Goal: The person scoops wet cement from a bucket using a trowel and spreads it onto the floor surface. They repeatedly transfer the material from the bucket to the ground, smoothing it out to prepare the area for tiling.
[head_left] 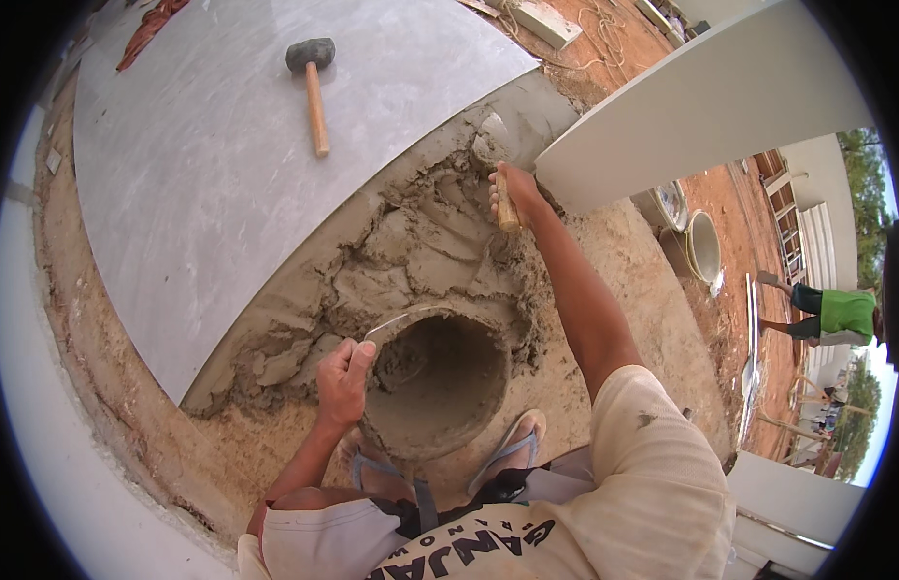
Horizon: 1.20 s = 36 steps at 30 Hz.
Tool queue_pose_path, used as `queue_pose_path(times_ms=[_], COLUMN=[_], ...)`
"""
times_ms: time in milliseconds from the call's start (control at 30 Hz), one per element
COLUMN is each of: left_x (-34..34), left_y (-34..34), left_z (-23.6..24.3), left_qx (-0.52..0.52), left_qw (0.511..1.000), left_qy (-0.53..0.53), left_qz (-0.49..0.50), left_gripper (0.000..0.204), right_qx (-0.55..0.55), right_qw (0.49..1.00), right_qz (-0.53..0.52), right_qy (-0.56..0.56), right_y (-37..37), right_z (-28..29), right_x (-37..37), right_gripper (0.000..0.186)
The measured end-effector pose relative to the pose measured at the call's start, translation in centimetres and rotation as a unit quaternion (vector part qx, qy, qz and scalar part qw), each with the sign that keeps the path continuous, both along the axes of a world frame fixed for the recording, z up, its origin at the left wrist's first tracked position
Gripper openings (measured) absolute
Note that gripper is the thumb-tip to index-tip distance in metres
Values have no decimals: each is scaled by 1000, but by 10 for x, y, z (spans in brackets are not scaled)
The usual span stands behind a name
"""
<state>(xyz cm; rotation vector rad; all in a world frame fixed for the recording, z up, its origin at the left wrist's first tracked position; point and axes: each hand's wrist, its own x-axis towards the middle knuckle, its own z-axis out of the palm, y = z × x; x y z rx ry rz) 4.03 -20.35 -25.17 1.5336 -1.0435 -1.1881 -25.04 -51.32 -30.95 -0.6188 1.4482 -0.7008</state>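
Note:
My left hand (345,385) is closed on the left rim of a round bucket (432,449), its thumb uppermost. The bucket tilts toward the mortar, and its inside is coated with grey residue. In my right hand (515,188) is a trowel (507,211), gripped by its wooden handle. Its blade lies over the far end of the wet mortar bed (411,246), smeared with the same grey mix. The mortar runs in a lumpy strip along the edge of a large grey slab (217,174). A rubber mallet (316,97) with a wooden handle rests on that slab.
A pale panel (700,106) juts in beyond my right hand. Two buckets (699,246) stand on reddish soil at right. Farther right is another person in a green shirt (847,313). A white wall (43,425) curves along the left. My sandalled feet flank the bucket.

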Motion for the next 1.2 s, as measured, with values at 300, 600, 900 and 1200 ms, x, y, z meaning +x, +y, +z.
queue_pose_path(times_ms=[300,600,900,1200], left_x=[3,2,0,0], left_y=[2,1,2,-1], left_z=[-1,-3,-6,-5], left_qx=[4,9,22,-4], left_qw=[1000,1000,999,1000], left_qy=[-8,13,26,-10], left_qz=[4,3,5,-11], left_gripper=[47,48,48,47], right_qx=[-10,50,-11,-39], right_qw=[963,992,998,975], right_qz=[-206,-30,19,-206], right_qy=[-173,-115,63,-68], right_y=[20,18,13,-46], right_z=[-6,5,-9,-20], right_x=[62,81,50,18], right_gripper=[25,25,36,28])
